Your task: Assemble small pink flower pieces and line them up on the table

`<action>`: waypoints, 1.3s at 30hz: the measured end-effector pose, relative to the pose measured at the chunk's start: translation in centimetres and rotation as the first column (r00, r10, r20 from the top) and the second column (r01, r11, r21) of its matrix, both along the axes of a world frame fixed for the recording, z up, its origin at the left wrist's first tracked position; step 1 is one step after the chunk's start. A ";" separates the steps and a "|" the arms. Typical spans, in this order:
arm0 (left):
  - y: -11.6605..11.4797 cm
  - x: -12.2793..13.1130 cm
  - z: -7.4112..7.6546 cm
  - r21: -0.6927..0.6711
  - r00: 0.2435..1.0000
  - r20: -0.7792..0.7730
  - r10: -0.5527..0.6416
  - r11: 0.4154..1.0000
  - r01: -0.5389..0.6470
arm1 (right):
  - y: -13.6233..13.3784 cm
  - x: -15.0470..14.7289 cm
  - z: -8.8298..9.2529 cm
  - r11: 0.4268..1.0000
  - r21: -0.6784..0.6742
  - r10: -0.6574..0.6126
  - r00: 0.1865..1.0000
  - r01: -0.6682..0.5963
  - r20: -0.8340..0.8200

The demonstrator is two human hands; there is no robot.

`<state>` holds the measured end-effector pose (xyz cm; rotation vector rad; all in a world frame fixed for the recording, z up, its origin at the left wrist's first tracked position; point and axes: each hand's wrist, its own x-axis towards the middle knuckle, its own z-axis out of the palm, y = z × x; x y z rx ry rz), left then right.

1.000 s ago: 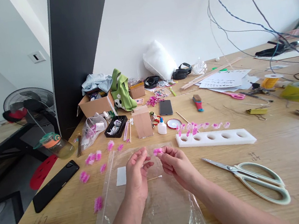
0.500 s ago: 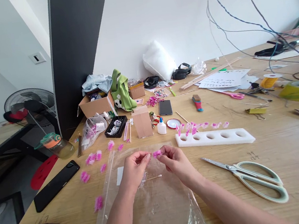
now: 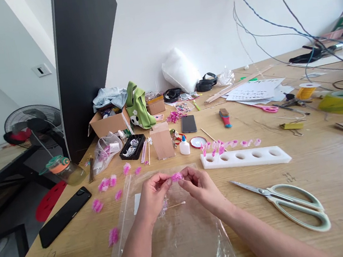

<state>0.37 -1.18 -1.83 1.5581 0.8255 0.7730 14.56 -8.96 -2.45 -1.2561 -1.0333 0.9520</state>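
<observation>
A small fluffy pink piece (image 3: 176, 177), like a pipe-cleaner flower, is held above a clear plastic bag (image 3: 193, 236). My left hand (image 3: 155, 193) pinches it at its left end between thumb and fingertips. On the other side, my right hand (image 3: 201, 184) is closed with its fingertips at the piece's right edge. Below the hands a cotton swab (image 3: 176, 205) lies on the bag, beside a small whitish tangle (image 3: 164, 208) partly behind my left wrist. Several similar pink tufts (image 3: 104, 184) are scattered left of the bag.
Large scissors (image 3: 273, 195) lie to the right. Behind them is a white foam holder (image 3: 242, 157) with round holes and pink pieces along its back. A glue bottle (image 3: 184, 145), cardboard box (image 3: 162, 141) and phone (image 3: 189, 124) stand or lie further back; another phone (image 3: 65, 215) is left.
The pink piece has shifted slightly left, toward my left fingertips. My right fingers have loosened a little and show more of it. The view has moved slightly.
</observation>
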 end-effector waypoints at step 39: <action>-0.6 0.3 0.7 -0.038 1.000 0.007 0.009 0.999 -0.009 | 0.4 0.3 0.0 0.996 0.001 0.090 0.995 -0.090 -0.040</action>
